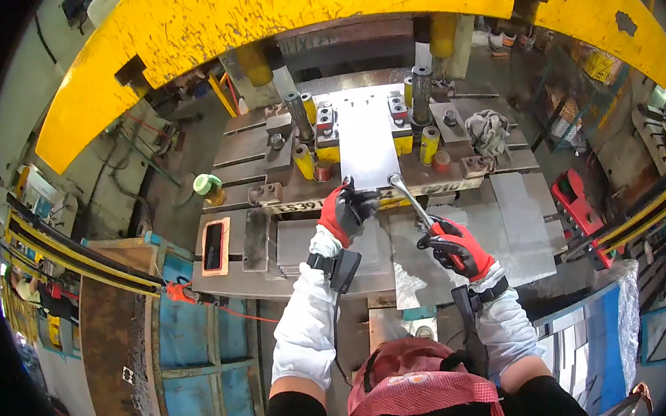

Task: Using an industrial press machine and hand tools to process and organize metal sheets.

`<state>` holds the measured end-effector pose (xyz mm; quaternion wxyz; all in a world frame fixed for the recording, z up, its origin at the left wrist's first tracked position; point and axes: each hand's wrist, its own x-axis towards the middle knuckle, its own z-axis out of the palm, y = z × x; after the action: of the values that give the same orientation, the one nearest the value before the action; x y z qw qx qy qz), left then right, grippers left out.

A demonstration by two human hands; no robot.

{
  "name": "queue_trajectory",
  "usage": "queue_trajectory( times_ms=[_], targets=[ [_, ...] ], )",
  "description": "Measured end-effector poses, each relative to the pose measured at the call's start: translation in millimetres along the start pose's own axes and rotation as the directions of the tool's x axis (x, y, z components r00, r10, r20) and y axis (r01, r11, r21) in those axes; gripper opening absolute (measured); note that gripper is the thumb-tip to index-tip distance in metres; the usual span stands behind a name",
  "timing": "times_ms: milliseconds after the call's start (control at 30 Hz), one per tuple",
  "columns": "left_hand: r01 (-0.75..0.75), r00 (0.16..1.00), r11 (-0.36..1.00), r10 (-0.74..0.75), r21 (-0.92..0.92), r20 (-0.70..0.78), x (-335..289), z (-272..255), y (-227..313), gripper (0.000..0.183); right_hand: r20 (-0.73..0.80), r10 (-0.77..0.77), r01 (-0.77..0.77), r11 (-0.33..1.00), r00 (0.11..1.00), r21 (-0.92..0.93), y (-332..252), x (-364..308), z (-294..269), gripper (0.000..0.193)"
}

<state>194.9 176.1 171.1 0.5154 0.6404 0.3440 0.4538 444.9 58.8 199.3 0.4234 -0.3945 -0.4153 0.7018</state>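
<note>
1 bright metal sheet (367, 139) lies in the middle of the machine, its near edge toward the person, and serves here as the landmark. 2 gloved hands are at its near side. The left hand (349, 214) is at the sheet's near left corner with its fingers drawn in; whether they are clamped on the sheet cannot be told. The right hand (461, 249), on the near right side of the sheet, is clamped on 1 metal rod (414, 203), whose round end meets the sheet's near right corner.

2 dark posts (422, 95) stand beside the sheet, 1 to its left and 1 to its right. 4 short yellow cylinders (430, 144) stand around it, 2 on each side. 1 yellow beam (348, 3) arches beyond it.

Nearer than the sheet and to its left, 1 stack of grey plates (301, 249) sits on the desk (233, 285); its plates are too close together to count. Grey sheets (491, 231) lie to the near right.

As for containers, 1 bottle (210, 189) with a green cap stands well left of the sheet; its body looks amber, its contents unclear. 1 phone (213, 245) lies nearer than the bottle. 1 grey rag (488, 132) is right of the sheet.
</note>
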Motion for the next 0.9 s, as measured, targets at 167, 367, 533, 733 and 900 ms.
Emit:
queue_trajectory(
  times_ms=[167,367,533,733,900],
  targets=[
    [0.303,0.89,0.471,-0.451,-0.828,0.069,14,-9,-35,0.053,-0.023,0.016,-0.017,0.999,1.0,-0.034,9,7,8,0.017],
    [0.298,0.852,0.386,-0.521,-0.873,0.06,18,3,-16,0.044,-0.054,-0.024,0.025,1.0,0.998,0.008,14,5,10,0.015],
    [0.264,0.866,0.374,-0.498,-0.889,0.047,22,7,-19,0.056,-0.064,-0.129,0.125,0.991,0.99,-0.05,23,6,9,0.016],
    [0.291,0.828,0.313,-0.556,-0.904,0.074,20,5,-11,0.044,-0.07,-0.057,0.061,0.996,0.996,0.07,11,-1,23,0.018],
    [0.255,0.855,0.347,-0.517,-0.903,0.043,22,7,-17,0.047,-0.003,-0.114,0.114,0.991,0.993,-0.071,19,4,16,0.019]
  ],
)
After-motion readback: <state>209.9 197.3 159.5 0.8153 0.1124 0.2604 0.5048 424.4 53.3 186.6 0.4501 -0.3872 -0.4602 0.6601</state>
